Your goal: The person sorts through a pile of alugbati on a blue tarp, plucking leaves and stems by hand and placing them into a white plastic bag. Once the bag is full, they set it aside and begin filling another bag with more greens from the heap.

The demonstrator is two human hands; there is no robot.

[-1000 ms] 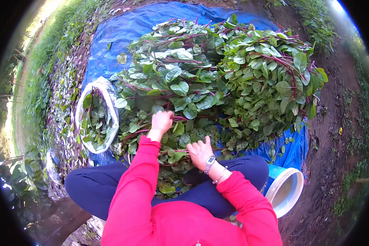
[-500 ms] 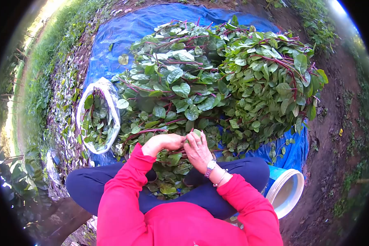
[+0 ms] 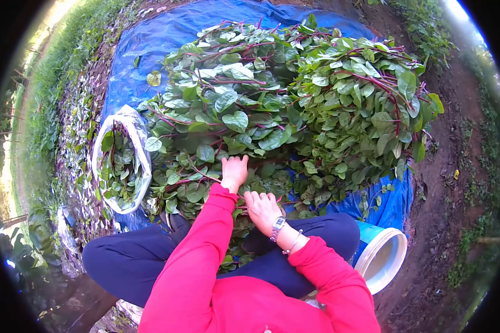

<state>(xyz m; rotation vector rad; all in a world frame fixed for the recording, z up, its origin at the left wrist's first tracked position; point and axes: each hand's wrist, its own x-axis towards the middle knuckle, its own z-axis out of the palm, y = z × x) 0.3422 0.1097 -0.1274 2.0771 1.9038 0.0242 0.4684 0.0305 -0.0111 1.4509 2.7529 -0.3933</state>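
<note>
A large heap of Malabar spinach (image 3: 236,119), with green leaves and purple-red stems, lies in front of me. My left hand (image 3: 235,171) reaches into its near side. The fingers curl down among the leaves, and their tips are partly hidden. Closer to my lap, my right hand (image 3: 263,211) is closed around Malabar spinach stems (image 3: 278,200), whose reddish ends show beside the fingers. A watch and a bracelet circle that wrist. More leaves and stems lie under both hands, between my crossed legs.
A clear plastic bag (image 3: 145,176) holding leafy stems stands open at the left. The blue tarp (image 3: 133,77) spreads beneath the heap. By my right knee a white-rimmed bucket (image 3: 397,261) lies on its side. Bare soil (image 3: 450,183) borders the right, grass (image 3: 50,122) the left.
My hands were together over the near leaves and have separated. The left has moved forward into the heap; the right has come slightly back toward my lap.
</note>
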